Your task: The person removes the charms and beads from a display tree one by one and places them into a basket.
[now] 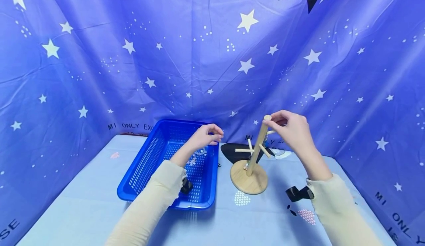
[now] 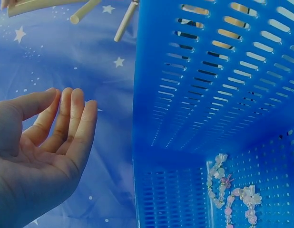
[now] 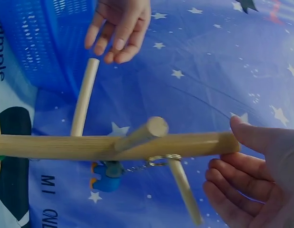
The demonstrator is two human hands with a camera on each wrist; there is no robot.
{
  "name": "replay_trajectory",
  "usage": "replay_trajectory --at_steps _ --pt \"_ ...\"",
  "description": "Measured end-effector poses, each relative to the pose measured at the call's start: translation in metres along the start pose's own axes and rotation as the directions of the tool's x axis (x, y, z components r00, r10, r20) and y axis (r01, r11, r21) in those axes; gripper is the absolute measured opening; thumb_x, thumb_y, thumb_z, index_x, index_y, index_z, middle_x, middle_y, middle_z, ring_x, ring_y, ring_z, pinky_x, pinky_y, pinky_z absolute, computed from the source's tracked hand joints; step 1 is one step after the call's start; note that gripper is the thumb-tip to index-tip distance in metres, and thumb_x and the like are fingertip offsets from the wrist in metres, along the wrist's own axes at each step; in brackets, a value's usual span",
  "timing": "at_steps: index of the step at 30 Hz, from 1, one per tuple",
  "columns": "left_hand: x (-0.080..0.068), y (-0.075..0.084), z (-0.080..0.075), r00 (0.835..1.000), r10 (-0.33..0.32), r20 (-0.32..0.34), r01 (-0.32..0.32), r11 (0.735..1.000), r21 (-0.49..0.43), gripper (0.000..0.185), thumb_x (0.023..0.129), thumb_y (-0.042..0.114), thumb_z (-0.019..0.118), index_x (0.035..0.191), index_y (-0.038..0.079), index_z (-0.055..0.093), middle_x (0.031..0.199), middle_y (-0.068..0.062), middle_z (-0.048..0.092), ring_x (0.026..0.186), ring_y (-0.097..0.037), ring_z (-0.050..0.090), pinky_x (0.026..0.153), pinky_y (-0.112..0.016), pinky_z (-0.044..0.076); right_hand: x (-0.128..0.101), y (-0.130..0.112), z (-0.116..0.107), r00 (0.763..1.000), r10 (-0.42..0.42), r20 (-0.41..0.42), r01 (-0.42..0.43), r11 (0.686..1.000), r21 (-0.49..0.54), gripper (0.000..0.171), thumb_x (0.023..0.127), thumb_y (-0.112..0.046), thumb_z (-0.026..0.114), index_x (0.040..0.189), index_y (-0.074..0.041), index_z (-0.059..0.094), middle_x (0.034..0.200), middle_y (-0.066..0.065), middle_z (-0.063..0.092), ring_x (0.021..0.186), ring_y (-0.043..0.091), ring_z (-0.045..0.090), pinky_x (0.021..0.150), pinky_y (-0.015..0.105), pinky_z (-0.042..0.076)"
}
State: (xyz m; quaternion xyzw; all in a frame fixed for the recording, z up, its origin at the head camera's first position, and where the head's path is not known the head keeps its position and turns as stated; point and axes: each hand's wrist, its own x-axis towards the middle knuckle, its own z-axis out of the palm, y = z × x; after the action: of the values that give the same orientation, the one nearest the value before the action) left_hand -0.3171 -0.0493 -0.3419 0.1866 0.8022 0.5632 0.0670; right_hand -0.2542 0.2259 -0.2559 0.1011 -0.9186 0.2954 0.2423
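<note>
Table (image 1: 232, 231): covered by a light blue printed cloth (image 1: 83, 187); spread out below the grip of the right hand (image 1: 293, 130);
Wooden stand (image 1: 254, 161): set on the cloth by its round base, lower than the grip and to its left; gripped at the top of the post;
Blue basket (image 1: 210, 187): placed on the cloth beyond the stand, well left of the grip;
White heart (image 1: 242, 198): printed below and left of the grip, just nearer than the base;
Pink heart (image 1: 307, 216): printed nearer than the grip, slightly to its right.
</note>
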Motion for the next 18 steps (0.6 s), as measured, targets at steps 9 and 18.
replay_trajectory --at_steps 9,18 --pt "0.003 0.008 0.014 0.999 0.003 0.040 -0.005 0.999 0.038 0.019 0.099 0.010 0.060 0.113 -0.002 0.065 0.108 -0.019 0.067 0.107 -0.035 0.068 0.087 -0.033 0.062 0.006 -0.001 -0.004 1.000 0.001 0.002 -0.001 1.000 0.022 0.029 0.090 -0.035 0.074 0.099 -0.007 0.075 0.087 0.013 0.077 0.070 0.008 0.066 0.062 0.021 0.048" --pt "0.002 0.011 0.029 0.993 0.035 0.111 -0.040 0.998 0.040 0.016 0.098 0.008 0.060 0.111 0.001 0.067 0.110 -0.017 0.069 0.104 -0.027 0.068 0.089 -0.031 0.061 0.005 0.009 -0.014 0.968 -0.123 0.218 0.083 0.979 0.184 0.024 0.095 -0.022 0.070 0.110 -0.005 0.073 0.098 0.015 0.075 0.079 -0.001 0.064 0.066 0.018 0.052"
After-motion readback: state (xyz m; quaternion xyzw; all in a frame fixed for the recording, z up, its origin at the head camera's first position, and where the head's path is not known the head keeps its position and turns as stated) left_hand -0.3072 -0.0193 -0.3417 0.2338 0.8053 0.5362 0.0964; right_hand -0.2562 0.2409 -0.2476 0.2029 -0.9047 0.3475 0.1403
